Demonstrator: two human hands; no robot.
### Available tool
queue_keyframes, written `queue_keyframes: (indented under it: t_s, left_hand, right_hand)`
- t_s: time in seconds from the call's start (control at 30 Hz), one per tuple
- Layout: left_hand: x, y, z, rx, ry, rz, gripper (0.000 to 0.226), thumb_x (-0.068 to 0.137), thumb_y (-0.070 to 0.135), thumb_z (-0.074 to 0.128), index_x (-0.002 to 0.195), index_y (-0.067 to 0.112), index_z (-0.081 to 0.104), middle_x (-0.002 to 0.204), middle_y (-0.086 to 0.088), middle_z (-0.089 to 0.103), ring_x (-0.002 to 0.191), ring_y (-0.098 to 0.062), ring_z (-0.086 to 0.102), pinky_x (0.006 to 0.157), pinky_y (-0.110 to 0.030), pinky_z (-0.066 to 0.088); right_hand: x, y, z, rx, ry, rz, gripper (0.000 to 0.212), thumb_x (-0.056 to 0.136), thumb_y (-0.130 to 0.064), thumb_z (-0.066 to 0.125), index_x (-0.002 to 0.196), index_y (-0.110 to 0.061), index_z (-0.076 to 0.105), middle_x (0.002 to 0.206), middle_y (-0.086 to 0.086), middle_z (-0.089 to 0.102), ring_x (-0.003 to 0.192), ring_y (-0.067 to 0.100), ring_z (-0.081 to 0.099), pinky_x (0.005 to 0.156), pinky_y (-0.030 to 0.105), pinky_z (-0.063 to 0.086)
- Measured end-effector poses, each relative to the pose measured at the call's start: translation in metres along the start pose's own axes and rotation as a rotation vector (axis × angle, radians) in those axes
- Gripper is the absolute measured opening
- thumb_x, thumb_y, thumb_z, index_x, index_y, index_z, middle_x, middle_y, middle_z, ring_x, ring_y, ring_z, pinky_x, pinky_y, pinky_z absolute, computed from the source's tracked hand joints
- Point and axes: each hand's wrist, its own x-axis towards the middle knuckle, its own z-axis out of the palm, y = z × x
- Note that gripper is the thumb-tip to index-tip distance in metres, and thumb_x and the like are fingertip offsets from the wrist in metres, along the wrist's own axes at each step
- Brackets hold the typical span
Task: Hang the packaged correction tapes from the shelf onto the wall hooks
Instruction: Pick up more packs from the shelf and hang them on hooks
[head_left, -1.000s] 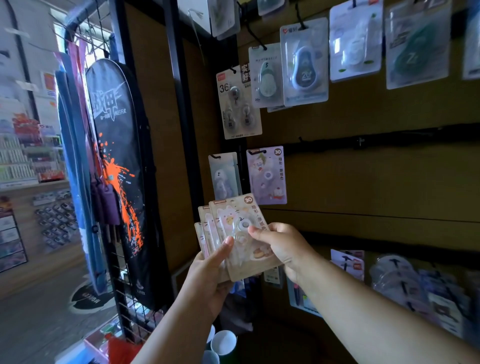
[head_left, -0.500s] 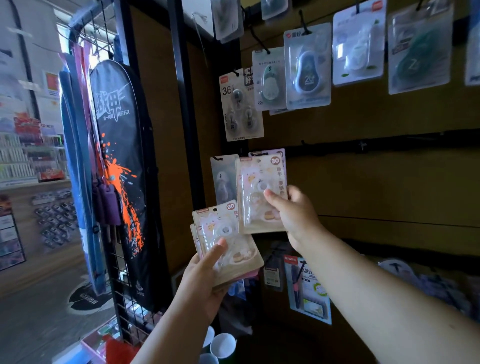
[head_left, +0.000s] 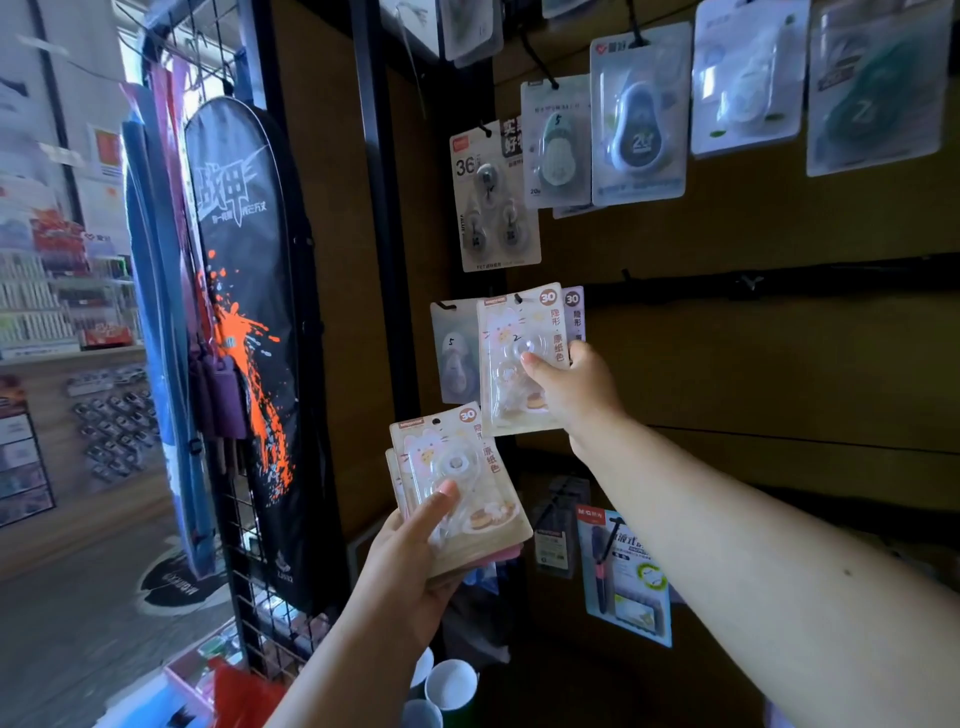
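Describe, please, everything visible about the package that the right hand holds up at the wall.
The raised package is a flat beige card with a clear plastic blister over a round correction tape, a cartoon animal print, a brown "30" circle and a handwritten 2. It stands nearly upright, its top hole at a black wall hook. The right hand pinches it, thumb on the blister. It overlaps a similar package hanging behind.

Right hand (head_left: 574, 387) reaches up, fingers pinching; left hand (head_left: 415, 561) held lower, thumb pressed flat.
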Motion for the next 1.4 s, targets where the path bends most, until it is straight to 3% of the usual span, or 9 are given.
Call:
queue_keyframes:
  t_s: [0.13, 0.27, 0.5, 0.77, 0.9, 1.03, 1.13, 1.3, 1.4]
  left_hand:
    - [-0.001, -0.001, -0.002, -0.034, -0.012, -0.016, 0.051, 0.082, 0.025, 0.069, 0.13, 0.013, 0.057, 0.116, -0.018, 0.071, 0.094, -0.038, 0.072, 0.064, -0.041, 0.062]
    - [0.002, -0.004, -0.005, 0.028, -0.008, -0.013, 0.061, 0.079, 0.032, 0.071, 0.134, 0.014, 0.055, 0.119, -0.017, 0.07, 0.103, -0.039, 0.069, 0.097, -0.055, 0.051]
    - [0.005, -0.007, -0.005, 0.03, -0.023, -0.013, 0.053, 0.082, 0.032, 0.069, 0.131, 0.014, 0.058, 0.117, -0.018, 0.071, 0.101, -0.038, 0.07, 0.075, -0.043, 0.062]
    - [0.006, -0.007, -0.004, 0.047, 0.003, -0.014, 0.057, 0.081, 0.032, 0.072, 0.133, 0.015, 0.056, 0.121, -0.017, 0.069, 0.108, -0.04, 0.068, 0.099, -0.054, 0.05]
    - [0.002, -0.006, 0.003, 0.032, 0.016, -0.009, 0.057, 0.082, 0.03, 0.073, 0.134, 0.014, 0.055, 0.122, -0.019, 0.068, 0.109, -0.043, 0.066, 0.103, -0.062, 0.043]
    - [-0.004, -0.004, 0.012, 0.038, 0.026, 0.01, 0.063, 0.079, 0.03, 0.078, 0.134, 0.011, 0.054, 0.122, -0.021, 0.067, 0.111, -0.044, 0.064, 0.102, -0.065, 0.042]
    - [-0.008, -0.002, 0.016, 0.074, 0.02, 0.038, 0.067, 0.075, 0.03, 0.082, 0.133, 0.012, 0.055, 0.121, -0.02, 0.069, 0.111, -0.043, 0.065, 0.103, -0.066, 0.04]
    - [-0.012, 0.002, 0.021, 0.073, -0.005, 0.044, 0.059, 0.078, 0.035, 0.073, 0.131, 0.013, 0.058, 0.118, -0.019, 0.07, 0.11, -0.041, 0.066, 0.107, -0.06, 0.04]
    - [-0.013, 0.004, 0.021, 0.033, 0.024, 0.034, 0.052, 0.084, 0.037, 0.066, 0.13, 0.014, 0.059, 0.115, -0.016, 0.072, 0.104, -0.036, 0.07, 0.1, -0.055, 0.046]
  right_hand:
    - [0.014, 0.005, 0.008, -0.109, 0.087, 0.045, 0.031, 0.087, -0.029, 0.066, 0.109, -0.01, 0.058, 0.109, 0.006, 0.067, 0.096, 0.026, 0.067, 0.084, 0.041, 0.056]
    - [0.028, 0.007, 0.006, -0.213, 0.131, 0.119, 0.04, 0.089, -0.033, 0.064, 0.116, -0.006, 0.054, 0.116, 0.009, 0.063, 0.101, 0.029, 0.064, 0.08, 0.035, 0.053]
    - [0.04, 0.007, -0.001, -0.369, 0.115, 0.211, 0.052, 0.092, -0.039, 0.059, 0.127, -0.002, 0.048, 0.125, 0.012, 0.058, 0.112, 0.031, 0.058, 0.08, 0.034, 0.044]
    - [-0.001, 0.013, -0.014, -0.393, 0.174, 0.104, 0.05, 0.086, -0.042, 0.065, 0.115, -0.006, 0.048, 0.113, 0.011, 0.058, 0.094, 0.025, 0.058, 0.071, 0.032, 0.044]
    - [-0.043, 0.021, -0.017, -0.27, -0.114, 0.143, 0.049, 0.083, -0.051, 0.064, 0.085, -0.003, 0.056, 0.08, 0.01, 0.05, 0.074, 0.022, 0.049, 0.068, 0.031, 0.036]
    - [-0.076, 0.025, -0.014, -0.209, -0.324, 0.246, 0.048, 0.073, -0.053, 0.074, 0.08, -0.01, 0.056, 0.08, 0.003, 0.065, 0.069, 0.018, 0.061, 0.067, 0.03, 0.047]
    - [-0.087, 0.027, -0.012, -0.143, -0.348, 0.257, 0.039, 0.069, -0.041, 0.082, 0.084, -0.009, 0.065, 0.081, 0.005, 0.074, 0.072, 0.02, 0.073, 0.074, 0.037, 0.06]
    - [-0.087, 0.021, -0.022, -0.018, -0.313, 0.324, 0.028, 0.078, -0.026, 0.078, 0.09, -0.004, 0.065, 0.073, 0.002, 0.072, 0.05, 0.005, 0.066, 0.046, 0.015, 0.047]
    - [-0.084, 0.021, -0.026, 0.066, -0.262, 0.358, 0.027, 0.079, -0.02, 0.076, 0.094, -0.002, 0.064, 0.084, 0.008, 0.074, 0.065, 0.015, 0.069, 0.053, 0.022, 0.053]
